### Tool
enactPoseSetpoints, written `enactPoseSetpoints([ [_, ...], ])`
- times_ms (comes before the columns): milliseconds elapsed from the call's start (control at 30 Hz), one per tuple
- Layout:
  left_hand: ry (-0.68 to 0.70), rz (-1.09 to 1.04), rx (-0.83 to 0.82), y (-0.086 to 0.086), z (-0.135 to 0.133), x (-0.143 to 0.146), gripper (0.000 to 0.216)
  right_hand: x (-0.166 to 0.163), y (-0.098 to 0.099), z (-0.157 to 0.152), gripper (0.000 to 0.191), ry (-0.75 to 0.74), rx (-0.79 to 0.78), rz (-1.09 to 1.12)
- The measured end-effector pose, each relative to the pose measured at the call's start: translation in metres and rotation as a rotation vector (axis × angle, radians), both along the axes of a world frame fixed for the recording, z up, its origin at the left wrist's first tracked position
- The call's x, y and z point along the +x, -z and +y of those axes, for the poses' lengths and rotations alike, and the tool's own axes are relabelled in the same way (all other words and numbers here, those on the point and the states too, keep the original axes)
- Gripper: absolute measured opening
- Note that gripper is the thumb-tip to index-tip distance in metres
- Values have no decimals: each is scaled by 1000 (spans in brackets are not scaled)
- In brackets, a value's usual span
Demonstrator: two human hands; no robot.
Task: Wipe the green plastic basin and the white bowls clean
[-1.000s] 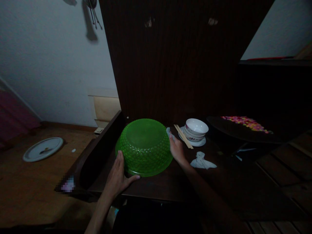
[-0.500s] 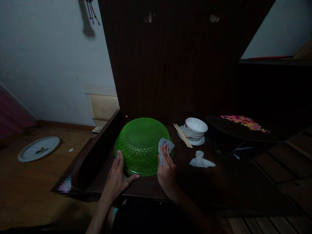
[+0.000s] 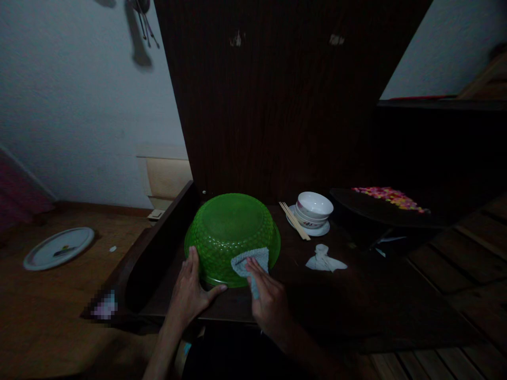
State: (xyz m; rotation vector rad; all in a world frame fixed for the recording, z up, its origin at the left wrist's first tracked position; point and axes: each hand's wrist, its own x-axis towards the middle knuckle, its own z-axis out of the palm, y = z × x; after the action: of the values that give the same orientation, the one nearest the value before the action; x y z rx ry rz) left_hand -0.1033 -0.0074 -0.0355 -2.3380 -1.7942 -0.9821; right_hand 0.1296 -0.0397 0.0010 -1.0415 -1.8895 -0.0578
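Observation:
A green plastic basin (image 3: 229, 232) lies upside down on a dark wooden table (image 3: 356, 295). My left hand (image 3: 192, 290) rests flat against its near left rim, fingers stretched and thumb tucked under the edge. My right hand (image 3: 269, 301) presses a grey cloth (image 3: 251, 261) against the basin's near right side, fingers closed over the cloth.
To the right of the basin stand stacked white bowls (image 3: 314, 208) on a saucer, with chopsticks (image 3: 293, 220) beside them. A crumpled white tissue (image 3: 325, 260) lies nearer. A dark tray with coloured bits (image 3: 384, 203) sits far right. A white plate (image 3: 58, 248) lies on the floor at left.
My right hand has slid with the cloth around the basin, from its far right side down to the near right edge. The left hand has stayed put.

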Motion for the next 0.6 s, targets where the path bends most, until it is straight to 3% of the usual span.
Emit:
enactPoseSetpoints([
  [167,-28,35,1,-6,-5,7,130,59,-26,38,41,286,-157,253],
  [367,-101,91,46,-5,-17,24,131,95,-48,87,54,631,-97,383],
  [500,-148,104,75,-5,-25,36,130,91,-46,115,55,664,-87,371],
  [600,-186,105,97,-6,-30,45,129,83,-36,132,49,598,-219,275],
])
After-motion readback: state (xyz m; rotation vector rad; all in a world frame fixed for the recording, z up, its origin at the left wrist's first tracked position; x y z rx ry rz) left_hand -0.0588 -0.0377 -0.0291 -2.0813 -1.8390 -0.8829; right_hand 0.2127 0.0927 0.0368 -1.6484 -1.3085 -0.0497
